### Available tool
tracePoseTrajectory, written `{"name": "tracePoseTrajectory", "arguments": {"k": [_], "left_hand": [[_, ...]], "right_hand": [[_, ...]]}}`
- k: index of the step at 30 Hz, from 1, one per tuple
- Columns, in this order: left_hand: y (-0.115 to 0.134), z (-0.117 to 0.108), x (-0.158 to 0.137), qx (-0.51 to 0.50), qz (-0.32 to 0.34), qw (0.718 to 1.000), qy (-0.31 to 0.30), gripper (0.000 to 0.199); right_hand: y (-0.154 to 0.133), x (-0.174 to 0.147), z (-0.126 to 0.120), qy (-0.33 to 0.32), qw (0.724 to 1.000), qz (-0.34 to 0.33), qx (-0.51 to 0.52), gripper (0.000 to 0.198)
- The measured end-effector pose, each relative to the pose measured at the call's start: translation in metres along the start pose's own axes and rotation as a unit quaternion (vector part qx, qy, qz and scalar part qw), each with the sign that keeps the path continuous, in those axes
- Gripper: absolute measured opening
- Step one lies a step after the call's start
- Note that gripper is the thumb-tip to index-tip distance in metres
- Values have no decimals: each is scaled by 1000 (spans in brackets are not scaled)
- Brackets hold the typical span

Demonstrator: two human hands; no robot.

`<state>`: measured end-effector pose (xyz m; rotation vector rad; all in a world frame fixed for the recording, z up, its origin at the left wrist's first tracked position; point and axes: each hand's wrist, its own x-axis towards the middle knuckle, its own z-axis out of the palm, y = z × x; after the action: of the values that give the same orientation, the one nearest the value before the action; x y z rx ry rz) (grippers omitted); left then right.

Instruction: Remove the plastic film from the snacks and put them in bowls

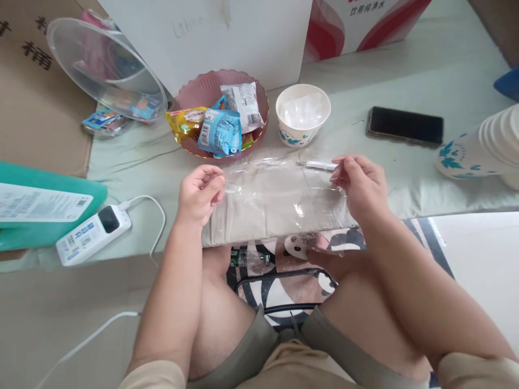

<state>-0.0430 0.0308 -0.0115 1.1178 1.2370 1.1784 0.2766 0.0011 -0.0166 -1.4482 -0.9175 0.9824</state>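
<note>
A sheet of clear plastic film (279, 200), perhaps a bag, is stretched between my two hands over the front edge of the cloth-covered table. My left hand (201, 195) pinches its left end with the fingers closed. At the other end, my right hand (360, 185) is closed on the film as well. A thin white stick with a dark tip (318, 165), like a pen, reaches left from the right fingertips; whether it is held or lies behind the film I cannot tell. Just beyond the film stand a pink bowl (263, 102) of wrapped snacks and a paper cup (295, 136) with clear plastic inside.
A black phone (405, 125) and stacked paper cups (478, 143) are on the right. To the left are a white power bank (94, 235) with a cable, a green container (48, 208) and a tipped clear tub (107, 67). White boxes (243, 43) stand behind.
</note>
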Motion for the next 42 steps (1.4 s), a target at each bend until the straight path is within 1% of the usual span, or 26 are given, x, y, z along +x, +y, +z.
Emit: {"name": "tracePoseTrajectory", "arguments": {"k": [4,6,8,11,13,14,16,18,20,22,24,25,26,27,29,30,31,33,34,35,36,37,38,39,40,42], "left_hand": [[-3,-3,5,-31,2,999,43,33],[-6,-4,6,-33,21,998,57,35],[-8,-5,7,-30,52,995,77,39],[-9,-7,8,-31,80,989,125,40],[-8,-7,8,-58,82,983,153,44],[-7,-7,8,-76,73,982,155,46],[-5,-8,7,-101,37,985,137,48],[-3,-8,5,-89,-7,990,109,48],[-2,-9,2,-51,-37,994,88,51],[0,-10,-2,3,-72,996,47,52],[1,-9,-7,62,-110,992,-5,47],[2,-9,-8,87,-116,989,-20,43],[1,-8,-10,101,-105,989,-23,39],[0,-7,-11,104,-79,991,-14,34],[-2,-6,-12,76,-10,997,17,27],[-3,-5,-12,54,18,998,30,25],[-4,-4,-11,32,36,998,40,25],[-4,-3,-10,-5,56,997,60,29],[-4,-3,-9,-20,64,995,72,32],[-3,-3,-9,-34,75,993,85,36],[-1,-3,-8,-48,86,991,95,39],[0,-5,-9,-63,96,988,100,42],[1,-6,-9,-79,101,987,94,44],[3,-8,-10,-92,97,988,76,47],[4,-10,-12,-98,81,991,46,50],[4,-12,-14,-64,16,997,-27,54]], "right_hand": [[6,4,2,-16,999,28,32,21],[7,4,3,-17,999,28,43,24],[6,2,4,-4,999,18,35,28],[5,-1,6,18,1000,-9,-6,34],[4,-2,8,24,999,-26,-34,38],[4,-3,9,25,998,-36,-46,40],[3,-4,10,26,996,-58,-63,42],[4,-4,11,32,993,-84,-71,44],[5,-3,11,38,990,-111,-76,46],[6,-2,12,45,986,-135,-87,47],[7,-1,12,54,983,-148,-99,49],[7,-1,12,57,982,-149,-103,49],[8,0,12,60,982,-148,-103,49],[8,1,12,62,983,-147,-94,49],[9,2,12,53,986,-151,-44,46],[10,3,12,34,988,-152,-10,47],[11,4,11,4,989,-148,22,49],[12,3,9,-84,988,-118,51,56],[12,2,8,-130,986,-94,38,55],[12,0,7,-170,983,-71,6,50],[11,-2,7,-193,979,-56,-37,40],[10,-4,7,-198,975,-53,-81,30],[9,-5,8,-183,974,-60,-117,22],[8,-7,9,-154,976,-75,-136,17],[7,-8,10,-117,979,-94,-138,14],[6,-10,12,-48,983,-141,-110,11]]}}
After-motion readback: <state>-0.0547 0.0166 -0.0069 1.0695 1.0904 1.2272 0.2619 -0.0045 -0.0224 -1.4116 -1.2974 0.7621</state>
